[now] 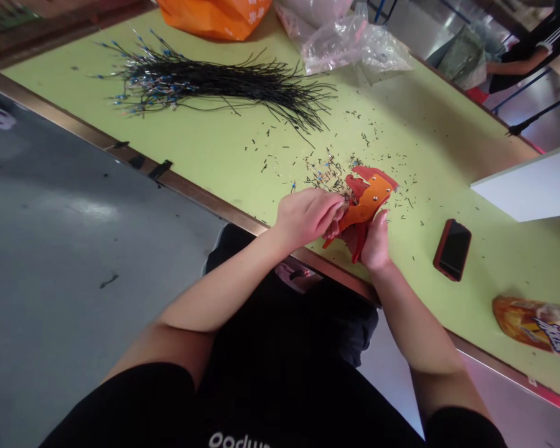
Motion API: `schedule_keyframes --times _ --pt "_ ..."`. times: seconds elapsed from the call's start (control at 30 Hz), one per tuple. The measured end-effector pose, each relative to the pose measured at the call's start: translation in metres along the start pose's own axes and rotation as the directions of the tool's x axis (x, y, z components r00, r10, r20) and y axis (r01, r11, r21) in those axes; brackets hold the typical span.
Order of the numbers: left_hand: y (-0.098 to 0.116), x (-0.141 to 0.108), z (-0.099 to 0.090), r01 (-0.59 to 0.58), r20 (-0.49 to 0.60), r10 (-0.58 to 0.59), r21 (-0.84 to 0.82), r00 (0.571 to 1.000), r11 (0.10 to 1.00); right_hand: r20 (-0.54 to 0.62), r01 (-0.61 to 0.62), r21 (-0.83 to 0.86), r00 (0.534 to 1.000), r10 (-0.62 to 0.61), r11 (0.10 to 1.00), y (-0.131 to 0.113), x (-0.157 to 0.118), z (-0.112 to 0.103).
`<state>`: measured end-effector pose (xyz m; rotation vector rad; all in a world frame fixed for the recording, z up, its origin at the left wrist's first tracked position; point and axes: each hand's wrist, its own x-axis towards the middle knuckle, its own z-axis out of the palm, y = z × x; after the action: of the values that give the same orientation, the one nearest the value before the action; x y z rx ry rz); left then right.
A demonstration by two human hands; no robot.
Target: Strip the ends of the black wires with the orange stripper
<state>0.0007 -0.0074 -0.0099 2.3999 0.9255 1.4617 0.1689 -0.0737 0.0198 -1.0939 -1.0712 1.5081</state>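
- orange wire stripper (366, 202) with red handles, held just above the green surface (191, 149), near its edge
- right hand (376, 242): grip closed around the red handles
- left hand (305, 218): narrow grip, curled against the stripper's head; any wire there is hidden
- wire clippings (331, 177) scattered just beyond the stripper
- bundle of black wires (205, 81) with blue ends, well apart
- black phone (452, 249) in a red case, to the right

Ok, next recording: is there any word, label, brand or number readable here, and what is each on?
White lettering on the black shirt: seems to show "oodump", but it is upside down in this view, cut off by the picture edge, and uncertain.
Shiny orange-and-yellow printed packet: large white stylised lettering, too blurred and angled to read.
No other text can be made out.
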Motion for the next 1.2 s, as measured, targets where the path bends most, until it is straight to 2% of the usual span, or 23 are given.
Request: schedule_keyframes --times 0.37,0.6,0.9,1.1,1.2 --pt "0.0011 0.0004 0.001 -0.112 -0.011 0.112 0.018 0.994 0.994 -0.074 0.044 0.005 0.996 -0.043 0.999 0.0068 0.0032 0.0007" --pt "0.0022 0.0004 0.0013 -0.156 -0.012 0.156 0.041 0.988 0.987 -0.173 0.056 -0.057 0.983 -0.065 0.997 0.0086 0.0022 0.001" --pt "0.0018 0.0009 -0.001 -0.16 0.026 0.161 -0.017 0.987 0.987 -0.119 0.117 -0.076 0.985 -0.126 0.99 0.0069 0.0002 0.0047" --pt "0.0038 0.001 -0.0017 -0.191 -0.039 0.191 0.006 0.981 0.982 -0.092 0.127 -0.099 0.986 -0.137 0.987 0.009 0.0002 0.0044" --pt "0.0041 0.0019 -0.002 -0.162 -0.045 0.162 -0.002 0.986 0.987 -0.115 0.145 -0.063 0.982 -0.151 0.988 0.0064 0.0001 0.0029"
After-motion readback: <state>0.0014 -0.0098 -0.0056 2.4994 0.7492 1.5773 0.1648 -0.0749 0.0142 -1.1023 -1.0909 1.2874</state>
